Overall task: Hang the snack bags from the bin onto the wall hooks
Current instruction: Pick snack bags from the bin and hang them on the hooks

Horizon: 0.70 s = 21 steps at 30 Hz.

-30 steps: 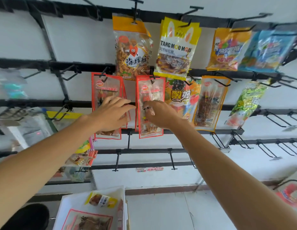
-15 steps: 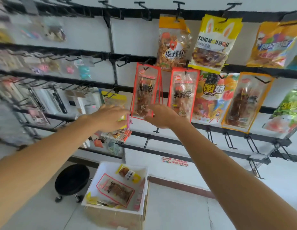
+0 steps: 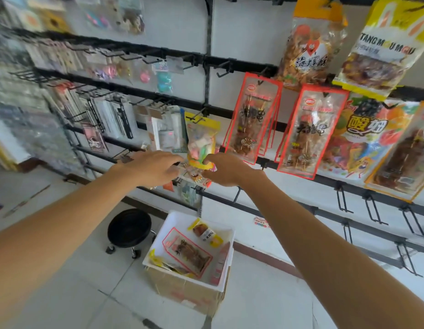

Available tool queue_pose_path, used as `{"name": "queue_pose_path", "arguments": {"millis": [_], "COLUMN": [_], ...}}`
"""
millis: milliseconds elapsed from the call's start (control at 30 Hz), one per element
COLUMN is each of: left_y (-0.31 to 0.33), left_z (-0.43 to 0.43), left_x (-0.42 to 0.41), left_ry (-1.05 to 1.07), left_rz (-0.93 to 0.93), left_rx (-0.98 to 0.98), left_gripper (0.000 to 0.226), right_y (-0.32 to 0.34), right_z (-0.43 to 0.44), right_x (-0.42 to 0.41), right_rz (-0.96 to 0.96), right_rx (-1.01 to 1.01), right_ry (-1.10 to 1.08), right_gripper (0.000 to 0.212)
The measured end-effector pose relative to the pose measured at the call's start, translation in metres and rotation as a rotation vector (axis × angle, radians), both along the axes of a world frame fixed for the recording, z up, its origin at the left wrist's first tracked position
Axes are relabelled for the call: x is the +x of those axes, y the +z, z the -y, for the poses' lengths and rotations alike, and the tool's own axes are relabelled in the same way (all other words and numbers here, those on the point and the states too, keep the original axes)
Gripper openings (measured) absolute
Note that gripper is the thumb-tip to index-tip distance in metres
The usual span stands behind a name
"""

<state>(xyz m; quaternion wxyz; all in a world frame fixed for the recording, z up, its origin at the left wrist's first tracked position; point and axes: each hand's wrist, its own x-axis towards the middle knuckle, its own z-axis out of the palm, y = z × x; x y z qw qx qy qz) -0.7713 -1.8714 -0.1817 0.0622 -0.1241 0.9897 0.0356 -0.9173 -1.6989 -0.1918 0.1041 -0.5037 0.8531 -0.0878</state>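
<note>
1. Snack bags not yet hung: these lie in the white rectangular plastic bin, which sits on a brown cardboard box on the floor, below my raised arms. A red-edged clear bag of brown skewers lies flat across the bin's middle. A small yellow-ended snack pack lies toward the bin's far edge, nearest the wall. More wrappers lie along the bin's left corner and right wall, too hidden for me to identify.
2. Snack bags already hung, on the black wire wall rack:
   - two red-edged clear skewer bags side by side, one just right of my hands and the other beside it;
   - above them, an orange-topped clear bag of fried pieces and a yellow bag printed TANG MOU MOU;
   - toward the rack's right end, a fruit-printed bag and an orange-edged clear bag.
3. Left hand: raised before the rack, fingers loosely bent, gripping nothing I can see.
4. Right hand: level with the left and near it, fingers loosely curled with nothing visible in them. It sits at the lower edge of a yellow-topped bag of pastel sweets. I cannot tell if it touches the bag.
5. Surroundings: bare black hooks on the rack's lower right rail, and a black round wheeled stool on the floor left of the bin.
</note>
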Motion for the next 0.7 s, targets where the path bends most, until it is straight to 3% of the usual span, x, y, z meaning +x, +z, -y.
{"name": "queue_pose_path", "arguments": {"millis": [300, 700], "left_y": [-0.076, -0.230], "left_z": [0.024, 0.046], "left_x": [-0.009, -0.048], "left_ry": [0.009, 0.181], "left_rz": [0.145, 0.327], "left_rx": [0.140, 0.347], "left_gripper": [0.047, 0.048], "right_y": [-0.072, -0.240], "right_z": [0.032, 0.067], "right_x": [-0.005, -0.068], "right_rz": [0.129, 0.337], "right_rx": [0.076, 0.278], "right_ry": [0.028, 0.032], "right_gripper": [0.041, 0.047]}}
